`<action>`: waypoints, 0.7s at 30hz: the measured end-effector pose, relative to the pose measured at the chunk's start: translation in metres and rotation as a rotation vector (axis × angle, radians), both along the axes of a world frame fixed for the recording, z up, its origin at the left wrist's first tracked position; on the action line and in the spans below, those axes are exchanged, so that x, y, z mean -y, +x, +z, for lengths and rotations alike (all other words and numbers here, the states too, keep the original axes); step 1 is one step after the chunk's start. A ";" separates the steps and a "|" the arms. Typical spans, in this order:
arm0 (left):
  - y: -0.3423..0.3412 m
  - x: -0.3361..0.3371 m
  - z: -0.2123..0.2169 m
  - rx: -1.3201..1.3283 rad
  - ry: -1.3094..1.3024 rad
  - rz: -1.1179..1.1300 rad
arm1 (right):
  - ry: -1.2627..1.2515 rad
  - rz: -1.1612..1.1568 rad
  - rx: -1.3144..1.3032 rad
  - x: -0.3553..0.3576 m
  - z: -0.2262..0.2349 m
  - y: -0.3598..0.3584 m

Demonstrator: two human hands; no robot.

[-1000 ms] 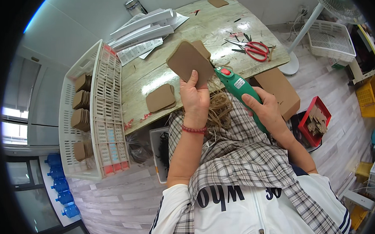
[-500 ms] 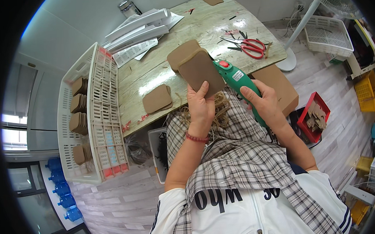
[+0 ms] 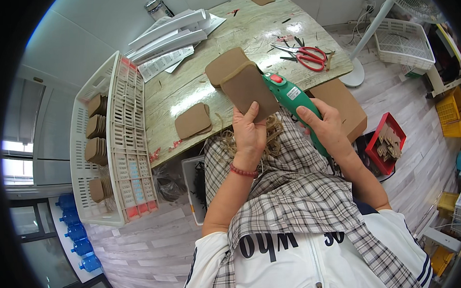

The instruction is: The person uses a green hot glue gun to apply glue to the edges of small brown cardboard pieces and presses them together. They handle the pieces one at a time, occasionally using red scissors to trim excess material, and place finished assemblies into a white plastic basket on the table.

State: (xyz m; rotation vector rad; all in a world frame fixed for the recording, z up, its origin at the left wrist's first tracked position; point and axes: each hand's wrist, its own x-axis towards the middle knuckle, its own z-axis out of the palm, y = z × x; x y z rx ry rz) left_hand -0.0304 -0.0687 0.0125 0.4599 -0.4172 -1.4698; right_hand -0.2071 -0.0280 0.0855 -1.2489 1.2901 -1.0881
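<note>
My left hand (image 3: 249, 130) grips a brown rounded pad (image 3: 249, 91) by its near end, thumb on top. The pad's far end overlaps a stack of similar brown pads (image 3: 226, 64) on the table. My right hand (image 3: 324, 123) is wrapped round a green handheld electric cutter (image 3: 292, 96) with a red button. The cutter's dark head meets the pad's right edge; its blade is mostly hidden there. Thin tan offcut strips (image 3: 271, 137) lie in my lap below the pad. Left of my left hand, a few more brown pads (image 3: 192, 122) rest near the table's front edge.
Red-handled scissors (image 3: 309, 58) lie among dark scraps on the worn table (image 3: 267, 34). A white crate (image 3: 133, 148) with stacked pads stands at left. Papers (image 3: 169, 38) fill the back left. A red box (image 3: 386, 145) of brown pieces sits right, near a cardboard box (image 3: 344, 108).
My left hand and the pad have shifted slightly right and toward me. The cutter stays at the pad's right edge, nearly unmoved in my right hand.
</note>
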 end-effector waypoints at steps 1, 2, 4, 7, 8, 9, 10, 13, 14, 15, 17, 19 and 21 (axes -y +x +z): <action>0.001 0.001 0.000 -0.004 0.003 0.002 | 0.004 0.003 -0.003 -0.001 0.000 0.001; 0.001 0.001 0.001 -0.011 0.000 0.006 | 0.009 0.006 -0.006 -0.001 0.001 0.001; 0.002 0.003 0.001 -0.014 -0.019 0.010 | 0.015 0.010 0.002 -0.002 0.000 0.001; 0.002 0.005 0.000 -0.011 -0.028 0.025 | 0.013 -0.007 -0.002 -0.003 -0.002 0.001; 0.003 0.006 0.001 -0.010 -0.022 0.029 | 0.010 -0.010 -0.004 -0.003 -0.003 0.001; 0.003 0.006 0.001 -0.010 -0.015 0.035 | 0.011 -0.007 -0.004 -0.002 -0.003 0.001; 0.004 0.006 0.001 -0.012 -0.016 0.041 | 0.012 -0.005 -0.005 -0.002 -0.003 0.001; 0.004 0.003 0.004 0.007 0.004 0.051 | 0.015 -0.002 -0.006 -0.001 -0.005 0.002; 0.004 0.003 0.005 0.007 -0.001 0.050 | 0.017 -0.001 -0.006 -0.001 -0.005 0.002; 0.004 0.003 0.005 0.006 -0.004 0.048 | 0.013 -0.003 -0.009 -0.001 -0.005 0.002; 0.004 0.002 0.004 0.010 -0.006 0.049 | 0.019 -0.007 -0.001 -0.001 -0.004 0.003; 0.004 0.003 0.001 0.021 -0.009 0.055 | 0.021 -0.014 -0.011 0.000 -0.004 0.003; 0.003 0.001 0.001 0.031 -0.006 0.048 | 0.027 -0.019 -0.021 0.000 -0.004 0.003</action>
